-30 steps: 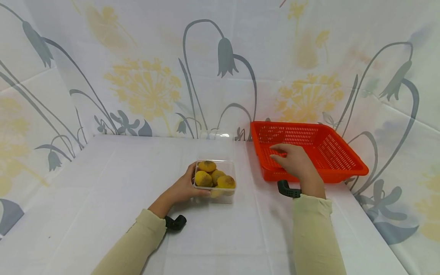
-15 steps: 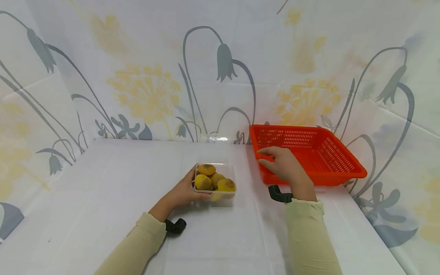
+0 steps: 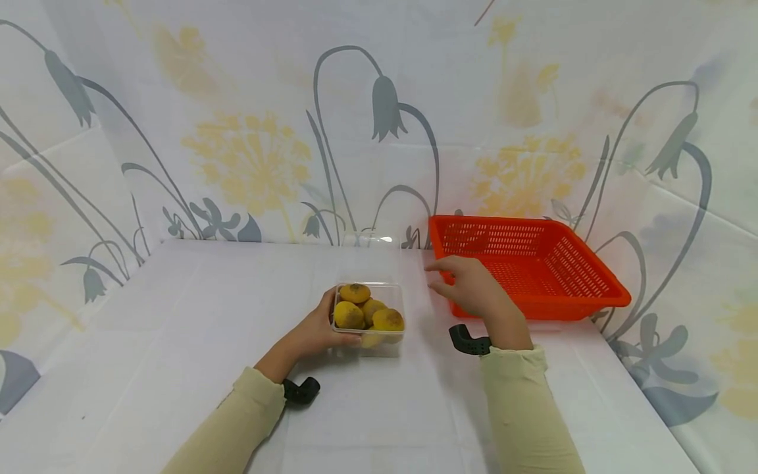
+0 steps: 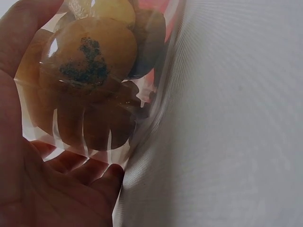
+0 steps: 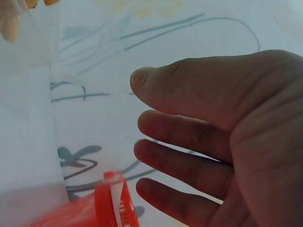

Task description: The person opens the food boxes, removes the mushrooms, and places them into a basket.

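Clear box on the table, yellow fruits inside, transparent lid raised behind it. Left hand grips the box's left side, fingers clamped round it. Right hand just shifted left, from over the basket towards the box; thumb and fingers apart, nothing held. Probably means the box is the focus now. Basket sits right of the box, farther back.

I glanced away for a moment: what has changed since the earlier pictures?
The right hand has moved left across the red basket, toward the clear container; it holds nothing. Nothing was taken hold of or let go. The left hand still grips the container of yellow pieces; the basket stays put.
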The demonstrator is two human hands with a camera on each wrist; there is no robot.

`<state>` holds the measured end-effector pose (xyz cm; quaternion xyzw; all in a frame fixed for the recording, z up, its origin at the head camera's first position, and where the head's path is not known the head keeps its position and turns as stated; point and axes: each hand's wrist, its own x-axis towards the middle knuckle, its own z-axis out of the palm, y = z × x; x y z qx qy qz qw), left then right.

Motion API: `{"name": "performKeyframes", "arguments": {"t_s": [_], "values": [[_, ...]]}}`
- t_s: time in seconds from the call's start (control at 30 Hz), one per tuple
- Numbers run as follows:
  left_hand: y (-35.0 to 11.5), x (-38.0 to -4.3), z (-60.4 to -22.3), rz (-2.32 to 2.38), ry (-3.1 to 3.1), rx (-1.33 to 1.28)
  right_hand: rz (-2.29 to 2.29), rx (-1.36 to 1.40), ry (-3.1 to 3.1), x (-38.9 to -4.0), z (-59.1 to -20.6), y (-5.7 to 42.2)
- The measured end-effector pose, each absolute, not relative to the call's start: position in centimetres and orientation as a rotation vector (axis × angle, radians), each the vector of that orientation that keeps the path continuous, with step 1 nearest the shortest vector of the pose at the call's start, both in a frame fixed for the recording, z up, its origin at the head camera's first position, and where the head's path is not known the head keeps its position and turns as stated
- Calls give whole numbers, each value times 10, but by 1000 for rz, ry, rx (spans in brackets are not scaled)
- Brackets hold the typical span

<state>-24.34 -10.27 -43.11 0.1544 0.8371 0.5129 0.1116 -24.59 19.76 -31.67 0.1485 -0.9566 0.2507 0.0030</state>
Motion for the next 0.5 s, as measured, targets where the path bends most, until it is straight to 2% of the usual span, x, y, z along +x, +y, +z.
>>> {"name": "performKeyframes", "arguments": {"t_s": [0.5], "values": [[-105,-246,-434,1514,2434,484,752,566,-3053,-240,-319,176]]}}
